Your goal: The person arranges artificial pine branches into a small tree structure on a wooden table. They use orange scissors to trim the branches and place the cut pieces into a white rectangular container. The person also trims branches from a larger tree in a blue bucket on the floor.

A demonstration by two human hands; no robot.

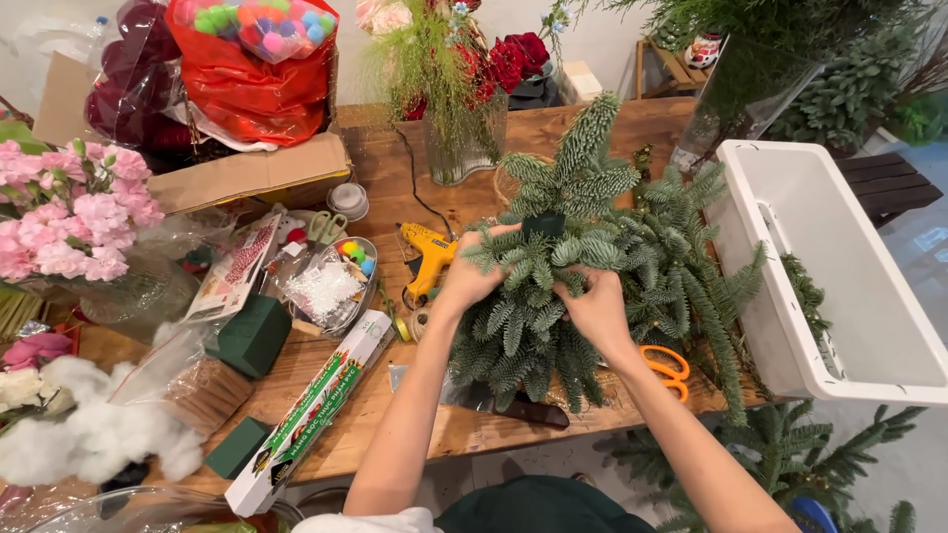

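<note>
- Fingers of the left hand curl closed into the left side of a dense fir-branch arrangement, gripping sprigs there.
- Fingers of the right hand are folded shut around needles at the front middle of the same arrangement; the fingertips are buried in the greenery.
- The fir-branch arrangement sits toward the near right part of the wooden counter, its tips spreading toward a long white planter box that lies at the counter's right edge.
- Orange-handled scissors lie on the counter just beside the right wrist, partly under the branches.
- A yellow glue gun rests just left of the left hand, near the counter's middle.
- A glass vase of red flowers stands behind the arrangement toward the far edge.
- Green foam blocks and a long printed box lie toward the near left edge.
- Pink blooms fill the far left side.
- Loose fir branches lie on the floor below the near right corner.
</note>
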